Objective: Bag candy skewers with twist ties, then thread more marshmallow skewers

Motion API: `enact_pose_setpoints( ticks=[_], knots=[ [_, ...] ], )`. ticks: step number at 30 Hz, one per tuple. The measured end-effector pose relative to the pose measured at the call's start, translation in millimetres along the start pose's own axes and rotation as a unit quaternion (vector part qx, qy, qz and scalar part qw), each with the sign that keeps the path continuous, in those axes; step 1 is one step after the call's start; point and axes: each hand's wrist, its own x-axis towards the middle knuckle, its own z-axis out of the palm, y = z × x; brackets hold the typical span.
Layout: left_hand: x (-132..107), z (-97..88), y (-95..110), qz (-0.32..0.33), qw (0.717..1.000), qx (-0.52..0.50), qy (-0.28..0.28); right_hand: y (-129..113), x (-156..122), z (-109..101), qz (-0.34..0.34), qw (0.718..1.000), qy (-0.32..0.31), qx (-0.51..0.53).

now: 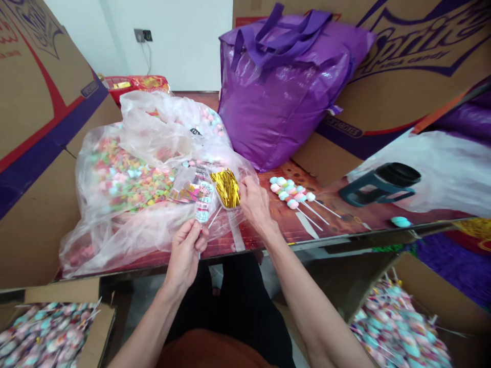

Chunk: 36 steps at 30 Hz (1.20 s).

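Note:
My left hand [187, 245] is closed around the stick of a candy skewer [202, 207], which stands upright in a clear printed wrapper. At the pile of gold twist ties [226, 188], my right hand [253, 202] has its fingers pinched together on the right edge; what they grip, if anything, is hidden. Flat printed wrappers [186, 191] lie just left of the wrapped candy. Several unwrapped candy skewers [292, 192] in blue, white and pink rest on the table [264, 240] right of my right hand, their sticks pointing toward me.
A large clear plastic bag [126, 225] of loose gummy candy covers the table's left side. Behind stands a purple bag [268, 112] between cardboard boxes [38, 128]. A dark tumbler [378, 184] lies tilted at right, near a blue candy [400, 222]. Boxes of wrapped candy [46, 332] flank me below.

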Motion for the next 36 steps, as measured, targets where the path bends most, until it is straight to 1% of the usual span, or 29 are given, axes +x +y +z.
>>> enact_pose_setpoints(
  ticks=[1,3,5,6,8,11,14,17,21,24,26,28,31,32,33,34,35,36],
  knots=[
    [1,1.2,-1,0.005,1.000,0.010,0.005,-3,-9,-4,-0.016,0.998,0.014,0.063],
    [4,3.6,-3,0.021,0.999,0.035,0.020,-9,-33,-10,-0.046,0.979,0.018,0.196],
    [5,5.5,-7,0.039,0.997,0.059,0.030,-14,-63,-12,-0.059,0.956,-0.013,0.288],
    [5,6.3,-9,0.044,0.996,0.070,0.028,-16,-78,-11,-0.065,0.948,-0.034,0.311],
    [3,7.6,-13,0.045,0.995,0.085,0.004,-16,-104,-6,-0.070,0.942,-0.061,0.324],
    [-3,9.3,-19,0.029,0.994,0.093,-0.048,-10,-126,4,-0.052,0.944,-0.053,0.323],
    [-11,11.1,-24,0.019,0.991,0.100,-0.084,-4,-134,8,-0.024,0.942,-0.037,0.334],
    [-17,13.3,-29,0.028,0.987,0.121,-0.102,-3,-138,8,-0.013,0.937,-0.024,0.349],
    [-20,18.2,-33,0.022,0.989,0.115,-0.089,-6,-146,11,-0.002,0.938,0.007,0.347],
    [-22,21.0,-32,-0.011,0.993,0.079,-0.084,-8,-150,16,0.007,0.934,0.019,0.356],
    [-23,20.9,-26,-0.059,0.993,0.045,-0.092,-8,-151,17,0.009,0.925,0.014,0.380],
    [-25,19.1,-18,-0.140,0.983,0.002,-0.116,-8,-151,12,-0.002,0.910,-0.001,0.414],
    [-29,16.2,-5,-0.279,0.944,-0.063,-0.165,-7,-150,-1,-0.029,0.890,-0.049,0.452],
    [-30,15.9,-3,-0.306,0.933,-0.074,-0.177,-6,-149,-6,-0.042,0.891,-0.062,0.448],
    [-32,16.1,-2,-0.319,0.927,-0.072,-0.186,-5,-148,-9,-0.058,0.897,-0.067,0.432],
    [-33,16.7,-4,-0.311,0.930,-0.057,-0.188,-4,-148,-12,-0.076,0.909,-0.064,0.406],
    [-34,17.4,-6,-0.280,0.943,-0.030,-0.180,-4,-147,-13,-0.095,0.922,-0.054,0.370],
    [-35,18.2,-11,-0.229,0.960,0.008,-0.162,-3,-147,-13,-0.109,0.936,-0.039,0.332]
  ],
)
